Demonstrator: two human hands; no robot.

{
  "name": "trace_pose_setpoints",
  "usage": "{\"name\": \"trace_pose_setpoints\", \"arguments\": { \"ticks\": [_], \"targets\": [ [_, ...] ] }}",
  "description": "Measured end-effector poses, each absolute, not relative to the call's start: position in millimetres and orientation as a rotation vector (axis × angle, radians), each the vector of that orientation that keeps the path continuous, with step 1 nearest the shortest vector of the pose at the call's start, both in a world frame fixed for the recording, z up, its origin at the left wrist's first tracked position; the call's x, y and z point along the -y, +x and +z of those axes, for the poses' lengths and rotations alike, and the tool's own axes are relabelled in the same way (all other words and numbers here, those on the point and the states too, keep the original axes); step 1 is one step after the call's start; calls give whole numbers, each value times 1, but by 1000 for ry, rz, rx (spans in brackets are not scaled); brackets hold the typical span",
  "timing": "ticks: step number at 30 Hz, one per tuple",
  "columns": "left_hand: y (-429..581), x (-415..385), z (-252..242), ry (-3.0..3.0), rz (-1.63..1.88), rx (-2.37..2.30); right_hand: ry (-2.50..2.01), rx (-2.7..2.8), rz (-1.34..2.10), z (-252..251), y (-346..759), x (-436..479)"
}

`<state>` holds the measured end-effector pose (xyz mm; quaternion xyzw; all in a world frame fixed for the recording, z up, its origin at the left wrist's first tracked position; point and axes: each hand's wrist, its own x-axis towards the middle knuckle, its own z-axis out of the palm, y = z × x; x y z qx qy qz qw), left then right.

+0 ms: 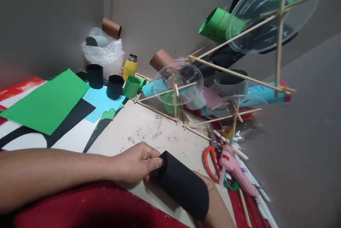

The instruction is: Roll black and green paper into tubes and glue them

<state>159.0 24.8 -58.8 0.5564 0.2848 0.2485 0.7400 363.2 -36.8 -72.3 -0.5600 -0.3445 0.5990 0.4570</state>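
Observation:
Just above the front of the table, a black paper tube [183,185] lies slanted between my hands. My left hand [140,162] pinches its upper left end, with the thumb just at the rim. On the far side of the tube, my right hand [207,180] holds it from behind and below; most of its fingers are hidden by the paper. To the right lie scissors with orange handles [210,164] and a pink glue gun [237,171].
Left are a green sheet [50,100], black tubes [95,76], a green tube [131,86] and a yellow bottle [130,67]. Stick frames [234,68] with clear plastic lids [178,96] jut over the table's right side. A plastic bag [106,55] stands by the wall.

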Motion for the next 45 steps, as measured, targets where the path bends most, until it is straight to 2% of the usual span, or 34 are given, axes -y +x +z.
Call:
{"name": "trace_pose_setpoints", "arguments": {
  "ticks": [10, 20, 28, 36, 45],
  "targets": [
    [160, -27, -57, 1087, 540, -655, -1322, 956, 1507, -66, 361, 42],
    [161, -32, -58, 1200, 567, -708, -1267, 1021, 1624, -82, 375, 40],
    [163, -33, -59, 1268, 647, -648, -1272, 1064, 1623, -73, 371, 34],
    [164, -32, -55, 1197, 675, -724, -1227, 1123, 1520, -65, 365, 34],
    [152, -36, -21, 1314, 1008, -915, -1164, 1093, 1266, -53, 370, 21]
  ]
}}
